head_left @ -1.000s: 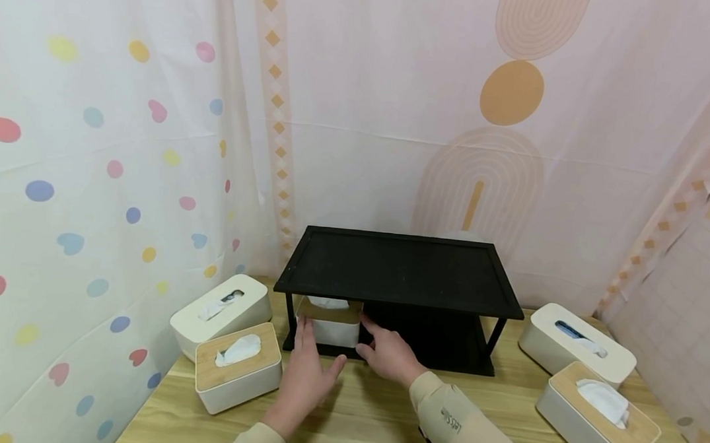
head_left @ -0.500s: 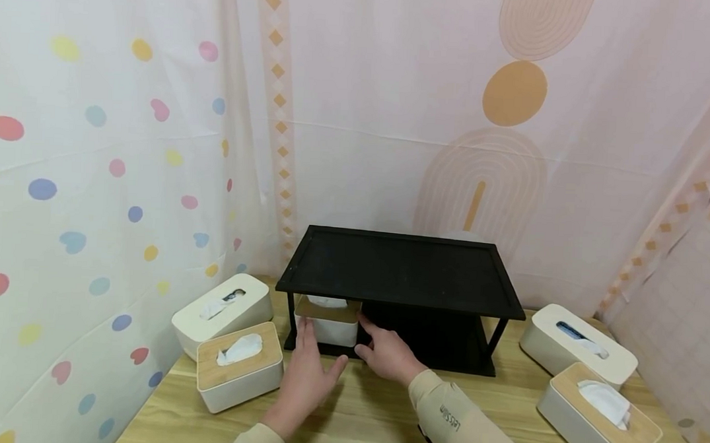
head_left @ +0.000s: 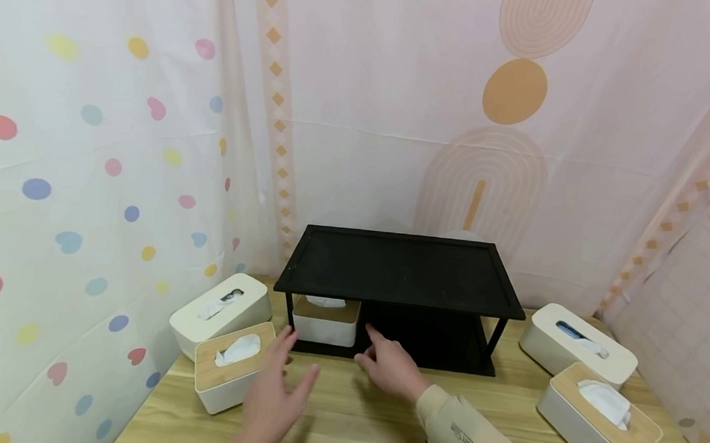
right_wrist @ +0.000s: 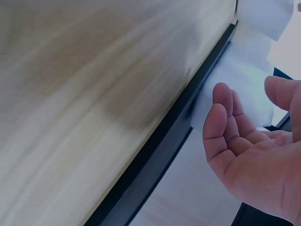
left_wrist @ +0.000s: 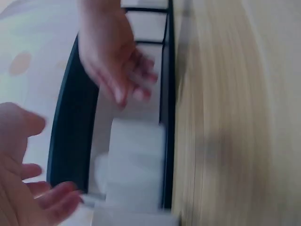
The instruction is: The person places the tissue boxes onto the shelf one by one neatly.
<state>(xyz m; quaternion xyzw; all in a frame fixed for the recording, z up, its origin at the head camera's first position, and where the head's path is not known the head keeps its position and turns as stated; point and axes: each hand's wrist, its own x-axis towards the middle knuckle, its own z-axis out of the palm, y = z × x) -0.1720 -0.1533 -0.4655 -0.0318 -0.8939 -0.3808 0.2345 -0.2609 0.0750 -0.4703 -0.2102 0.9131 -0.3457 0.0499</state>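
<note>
Behind a black, rectangular, two-tier rack with thin posts hangs a pale pink fabric curtain, printed with tan arches, an orange disc and a strip of small diamonds. To the rack's left hangs a white fabric curtain with multicoloured dots and hearts, creased in places; far to its right is a pale patterned fabric panel. The rack stands on a light tabletop with streaky wood grain, shadowed in front of it.

On the rack's lower tier, at the left end, sits a white box with a brown wooden lid and white tissue on top. Left of the rack are a rounded all-white tissue box and, nearer the person, a white tissue box with a light wooden lid. Right of the rack, a second all-white tissue box stands behind another wood-lidded one.

The left hand is in front of the rack's left end, fingers spread apart, holding nothing. The right hand, below a beige sleeve, is at the rack's front, just right of the box inside; its index finger extends, the others bend loosely, and it grips nothing.
</note>
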